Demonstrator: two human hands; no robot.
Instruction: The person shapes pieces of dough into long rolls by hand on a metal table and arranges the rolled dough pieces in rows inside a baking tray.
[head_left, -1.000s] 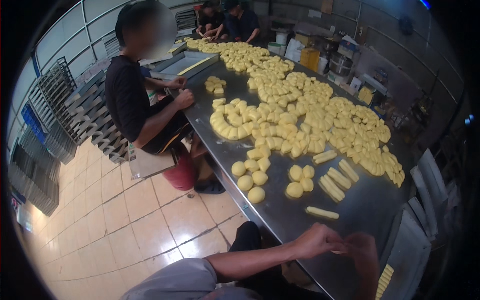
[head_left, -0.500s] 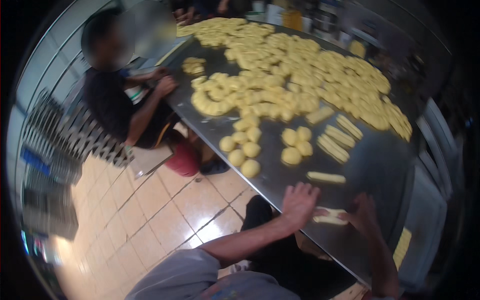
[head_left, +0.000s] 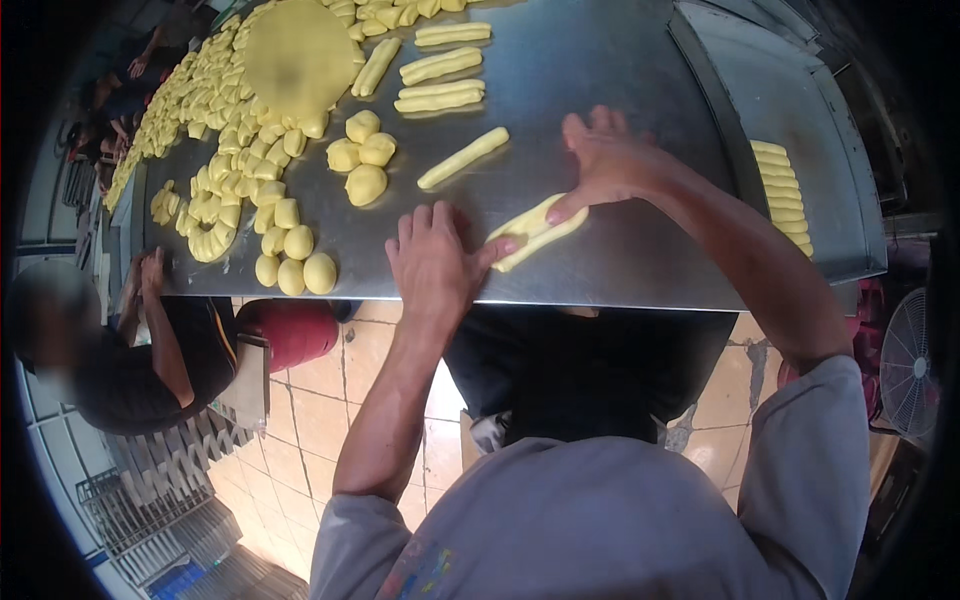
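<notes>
Left hand (head_left: 432, 255) and right hand (head_left: 615, 165) both have fingers splayed apart, just thumbs pushing on opposite ends of a flattened yellow dough strip (head_left: 540, 234) lying on the metal table (head_left: 630, 270), near its edge.

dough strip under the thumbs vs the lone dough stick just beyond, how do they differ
The dough strip is broader and flatter; the dough stick is slimmer and rounder. Left hand and right hand touch the strip; neither touches the stick. Both are yellow and lie on the metal table.
</notes>
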